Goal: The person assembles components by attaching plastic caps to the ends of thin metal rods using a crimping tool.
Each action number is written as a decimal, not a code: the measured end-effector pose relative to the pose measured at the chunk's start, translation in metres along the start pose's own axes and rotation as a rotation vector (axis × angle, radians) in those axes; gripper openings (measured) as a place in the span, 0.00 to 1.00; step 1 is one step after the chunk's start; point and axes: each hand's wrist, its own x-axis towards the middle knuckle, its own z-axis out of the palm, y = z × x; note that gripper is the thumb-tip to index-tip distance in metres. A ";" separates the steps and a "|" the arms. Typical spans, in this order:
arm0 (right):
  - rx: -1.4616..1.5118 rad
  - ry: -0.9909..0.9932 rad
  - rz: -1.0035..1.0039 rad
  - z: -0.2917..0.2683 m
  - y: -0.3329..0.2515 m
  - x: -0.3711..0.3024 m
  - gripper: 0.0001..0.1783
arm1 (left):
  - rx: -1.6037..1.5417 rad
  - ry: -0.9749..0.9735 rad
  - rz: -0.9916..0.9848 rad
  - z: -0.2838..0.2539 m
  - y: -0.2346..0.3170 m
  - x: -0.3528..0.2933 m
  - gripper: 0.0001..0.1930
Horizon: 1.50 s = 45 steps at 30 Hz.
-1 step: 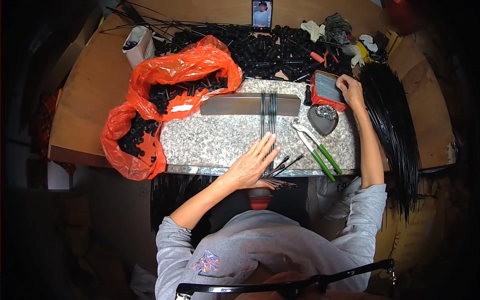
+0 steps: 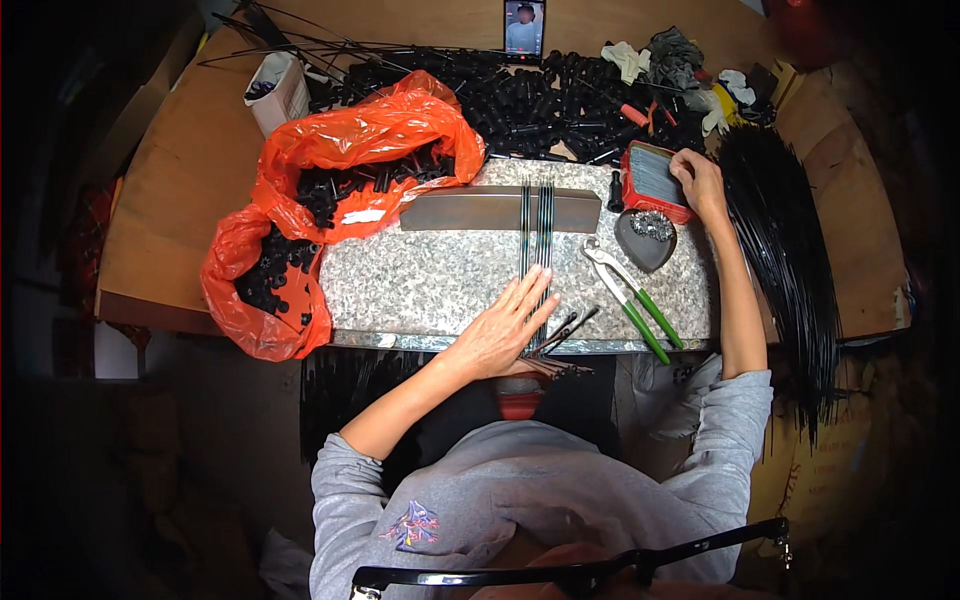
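My left hand [image 2: 503,330] lies flat with fingers extended on several thin black rods [image 2: 543,230]. The rods run away from me over the speckled tabletop [image 2: 420,285] and across a long grey metal bar [image 2: 450,210]. Their near ends stick out past the table's front edge, a few splayed to the right of the hand. My right hand [image 2: 703,183] is at the right side of a red box [image 2: 632,196] filled with grey, thin pieces. Its fingers are curled together; whatever they pinch is too small to make out.
Green-handled pincers [image 2: 640,310] lie between my arms, near a dark dish [image 2: 650,255] of small shiny pieces. Orange bags [image 2: 285,150] of black parts stand left. Black parts [image 2: 540,105] heap at the back below a phone [image 2: 524,30]. Long black rods [image 2: 785,250] hang over the right edge.
My right hand has shifted very slightly at the red box. The splayed rod ends beside my left hand have moved a little to the left.
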 end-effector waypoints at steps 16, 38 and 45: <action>0.101 -0.185 -0.406 0.048 -0.104 -0.029 0.08 | 0.171 -0.037 -0.017 -0.003 -0.003 -0.001 0.45; 0.157 -0.174 -0.457 0.058 -0.104 -0.024 0.08 | 0.170 -0.075 -0.025 -0.011 0.000 0.002 0.50; 0.094 -0.152 -0.508 0.057 -0.110 -0.019 0.08 | -0.026 -0.012 -0.065 -0.013 0.003 0.002 0.50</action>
